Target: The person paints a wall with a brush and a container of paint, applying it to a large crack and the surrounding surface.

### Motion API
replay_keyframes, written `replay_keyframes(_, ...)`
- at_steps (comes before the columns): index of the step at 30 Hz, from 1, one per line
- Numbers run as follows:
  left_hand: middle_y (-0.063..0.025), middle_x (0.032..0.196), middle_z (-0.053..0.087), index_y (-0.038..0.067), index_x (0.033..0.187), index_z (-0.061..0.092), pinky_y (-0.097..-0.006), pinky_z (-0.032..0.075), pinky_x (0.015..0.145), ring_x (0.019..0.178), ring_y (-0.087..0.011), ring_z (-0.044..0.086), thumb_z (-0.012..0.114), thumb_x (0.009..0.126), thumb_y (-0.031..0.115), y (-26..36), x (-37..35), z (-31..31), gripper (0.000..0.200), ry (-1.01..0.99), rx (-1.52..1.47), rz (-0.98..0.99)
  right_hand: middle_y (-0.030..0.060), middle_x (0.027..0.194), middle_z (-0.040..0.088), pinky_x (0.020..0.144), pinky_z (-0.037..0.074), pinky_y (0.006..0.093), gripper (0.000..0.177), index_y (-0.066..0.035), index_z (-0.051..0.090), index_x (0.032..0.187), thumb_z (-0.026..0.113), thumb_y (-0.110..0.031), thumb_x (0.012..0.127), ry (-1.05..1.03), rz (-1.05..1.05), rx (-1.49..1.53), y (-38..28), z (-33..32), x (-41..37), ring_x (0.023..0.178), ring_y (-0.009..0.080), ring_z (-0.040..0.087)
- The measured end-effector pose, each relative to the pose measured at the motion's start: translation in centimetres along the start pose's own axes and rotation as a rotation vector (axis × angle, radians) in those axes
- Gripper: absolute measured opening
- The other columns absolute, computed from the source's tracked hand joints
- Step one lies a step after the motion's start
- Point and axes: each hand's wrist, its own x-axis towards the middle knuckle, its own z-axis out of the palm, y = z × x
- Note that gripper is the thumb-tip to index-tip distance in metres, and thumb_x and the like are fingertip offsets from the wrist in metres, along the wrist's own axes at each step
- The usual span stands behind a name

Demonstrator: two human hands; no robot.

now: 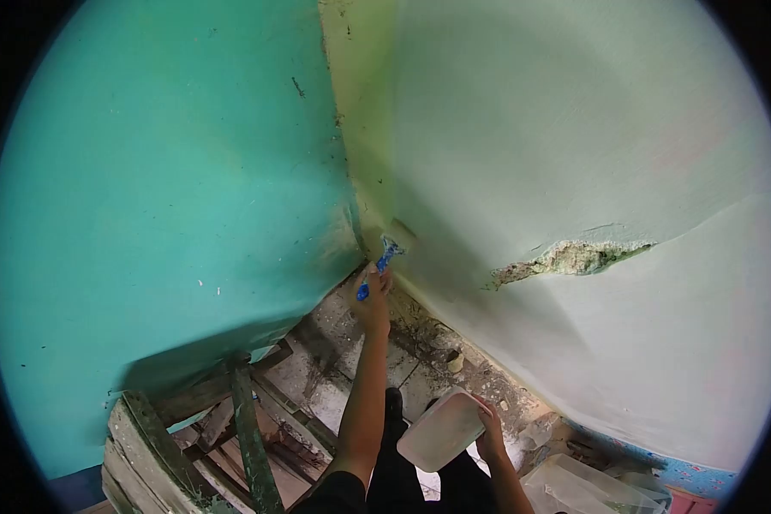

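Note:
My left hand (372,295) is closed round the blue handle of a scraper-like tool (389,250), low in the corner where the walls meet. The tool's head is at the pale right wall (522,154). My right hand (490,433) grips the right edge of a shallow, whitish rectangular tray (441,430), held tilted in front of my legs. A rough patch of broken plaster (582,257) marks the right wall, to the right of the tool.
A turquoise wall (171,188) rises on the left. Below it stands an old wooden frame (257,437). Debris lies on the floor (420,351) along the right wall. A clear plastic container (574,487) sits at the lower right, near blue patterned material (694,476).

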Motion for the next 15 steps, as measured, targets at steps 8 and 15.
replay_keyframes(8,-0.0082,0.111,0.068,0.003,0.12,0.06,-0.0302,0.053,0.077,0.104,-0.0186,0.066,0.061,0.097,0.03,-4.2,1.4,-3.4,0.036,-0.123,-0.051,-0.146,0.0158,0.132,0.055,0.105,0.041,0.0379,0.05,0.002,0.043,0.138,0.052,-0.021,0.094,0.007,0.011,-0.003,1.4,-1.7,1.5,0.121,0.0256,0.054)
replay_keyframes(15,-0.0157,0.114,0.066,0.0,0.131,0.055,-0.0412,0.055,0.086,0.105,-0.0251,0.066,0.065,0.095,0.031,-21.0,3.1,-11.6,0.049,0.051,0.029,-0.308,0.0169,0.134,0.054,0.106,0.039,0.0369,0.049,0.003,0.043,0.139,0.05,-0.019,0.096,0.037,-0.012,-0.045,4.8,-5.7,4.1,0.124,0.0258,0.052)
